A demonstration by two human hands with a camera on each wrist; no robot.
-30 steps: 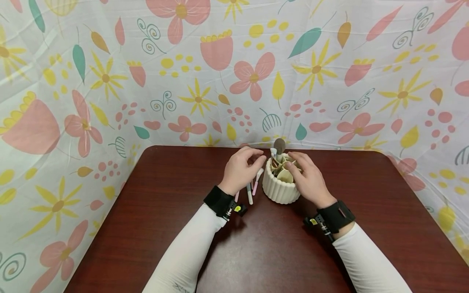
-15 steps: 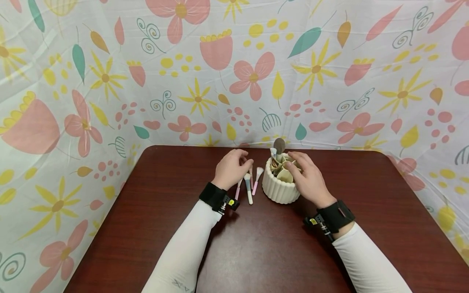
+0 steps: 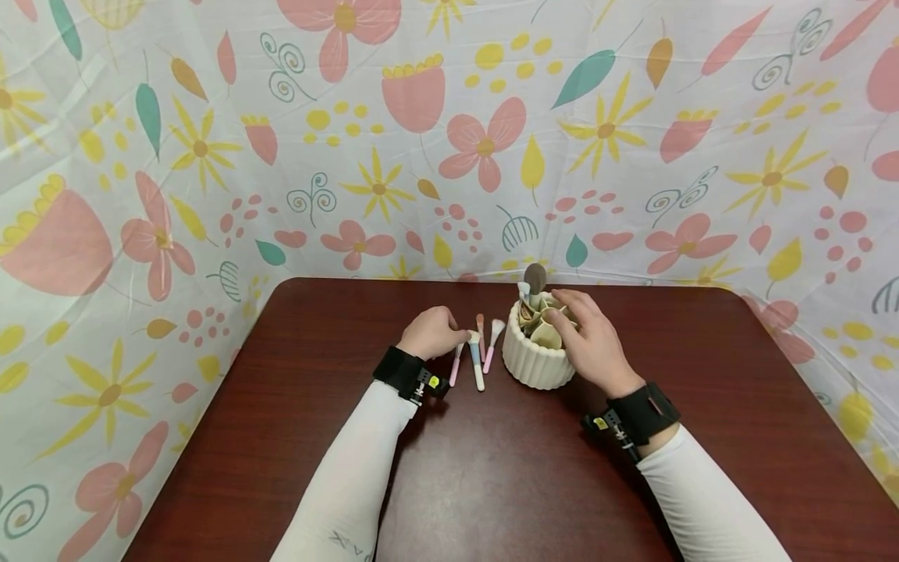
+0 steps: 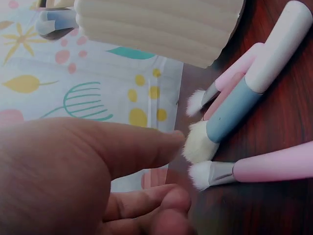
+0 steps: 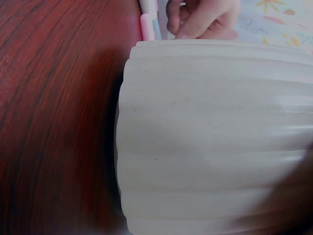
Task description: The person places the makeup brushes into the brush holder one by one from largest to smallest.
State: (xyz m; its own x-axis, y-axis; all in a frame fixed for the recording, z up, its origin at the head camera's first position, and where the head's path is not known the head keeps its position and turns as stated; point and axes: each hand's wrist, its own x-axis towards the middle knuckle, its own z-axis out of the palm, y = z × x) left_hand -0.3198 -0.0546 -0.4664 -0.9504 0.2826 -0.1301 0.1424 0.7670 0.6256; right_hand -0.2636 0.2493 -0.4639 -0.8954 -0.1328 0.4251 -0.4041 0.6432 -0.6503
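Note:
Several makeup brushes lie on the table in front of my left hand (image 3: pixel 433 334). Among them are a blue-and-white brush (image 4: pixel 244 103), a pink brush (image 4: pixel 274 164) with white bristles, and another pink-handled brush (image 3: pixel 492 347) nearer the holder. In the left wrist view the fingertips are right by the blue-and-white brush's bristles, with a gap between thumb and fingers and nothing held. My right hand (image 3: pixel 593 343) rests at the right rim of a cream ribbed brush holder (image 3: pixel 537 367), thumb and fingers spread over its top. Its fingers are hidden in the right wrist view.
The holder has divided compartments, with a large grey round-headed brush (image 3: pixel 535 277) and a pale-blue-tipped brush (image 3: pixel 524 292) standing in it. A dark red wooden table (image 3: pixel 492 484) lies below, and a floral cloth (image 3: pixel 449 156) hangs behind its back edge.
My left hand has moved left and down, away from the holder to the left end of the brushes, uncovering more of them. The right hand stays at the holder.

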